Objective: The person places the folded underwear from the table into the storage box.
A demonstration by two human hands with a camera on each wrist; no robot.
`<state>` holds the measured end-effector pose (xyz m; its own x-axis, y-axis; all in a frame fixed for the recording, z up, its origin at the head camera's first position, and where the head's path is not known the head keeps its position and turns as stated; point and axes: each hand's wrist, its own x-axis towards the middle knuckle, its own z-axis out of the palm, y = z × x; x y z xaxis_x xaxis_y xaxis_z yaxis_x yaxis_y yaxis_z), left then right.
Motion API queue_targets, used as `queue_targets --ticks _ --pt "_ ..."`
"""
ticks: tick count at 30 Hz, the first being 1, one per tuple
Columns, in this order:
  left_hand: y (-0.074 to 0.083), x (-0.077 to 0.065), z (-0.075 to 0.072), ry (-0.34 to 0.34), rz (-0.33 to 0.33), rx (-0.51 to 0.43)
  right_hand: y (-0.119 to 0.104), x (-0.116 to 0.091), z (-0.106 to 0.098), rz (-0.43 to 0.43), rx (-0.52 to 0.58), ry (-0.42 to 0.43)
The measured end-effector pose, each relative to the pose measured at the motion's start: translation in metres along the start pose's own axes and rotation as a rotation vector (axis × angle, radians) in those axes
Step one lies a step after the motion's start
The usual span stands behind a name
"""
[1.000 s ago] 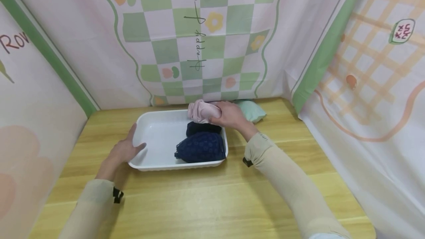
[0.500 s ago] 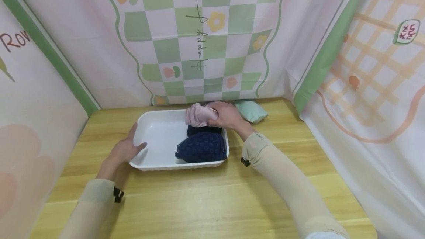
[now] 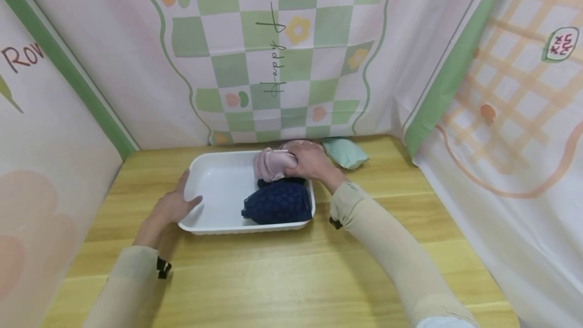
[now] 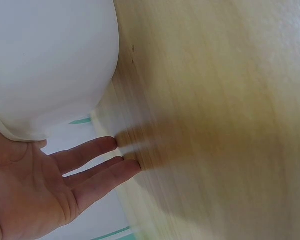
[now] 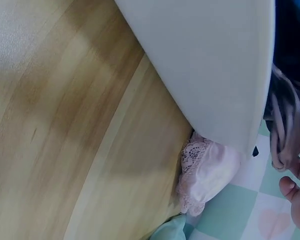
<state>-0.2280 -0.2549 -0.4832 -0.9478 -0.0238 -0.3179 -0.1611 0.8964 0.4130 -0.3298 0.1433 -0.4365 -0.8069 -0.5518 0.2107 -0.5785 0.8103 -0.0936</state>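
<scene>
In the head view, the left hand (image 3: 170, 206) rests at the left end of the white tray (image 3: 218, 186), its thumb reaching over the rim and its other fingers outside, apparently to steady the tray against being nudged along the wooden surface (image 3: 273, 267). The right hand (image 3: 309, 160) pinches the rolled pink cloth (image 3: 272, 163) by its right end over the tray's far right corner, a hold that probably keeps the roll from loosening and leaves its other end free to point into the tray. Just nearer the person, a black bundle (image 3: 293, 181) shows only in part, and beside it lies a navy bundle (image 3: 279, 204) along the tray's right end; whether the pink cloth bears on the black bundle cannot be told. A mint bundle (image 3: 344, 153) lies outside, beyond the right hand. In the left wrist view, the fingers are straight and a little apart, reaching down past the tray's outer wall, with no curl around it. In the right wrist view, the pink cloth hangs at the frame's edge, right at the clamped fingertips, partly cut off; below, a lacy pink bundle (image 5: 210, 172) sits against the tray's outside.
</scene>
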Motion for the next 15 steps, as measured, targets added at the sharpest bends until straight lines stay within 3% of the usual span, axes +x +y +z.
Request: queue_targets --ticks 8,15 --pt "0.004 -0.003 -0.001 0.002 0.006 0.011 0.003 -0.008 0.000 0.015 -0.046 -0.069" --pt "0.005 -0.005 0.000 -0.001 0.016 0.024 0.006 -0.012 0.001 0.001 -0.013 -0.058"
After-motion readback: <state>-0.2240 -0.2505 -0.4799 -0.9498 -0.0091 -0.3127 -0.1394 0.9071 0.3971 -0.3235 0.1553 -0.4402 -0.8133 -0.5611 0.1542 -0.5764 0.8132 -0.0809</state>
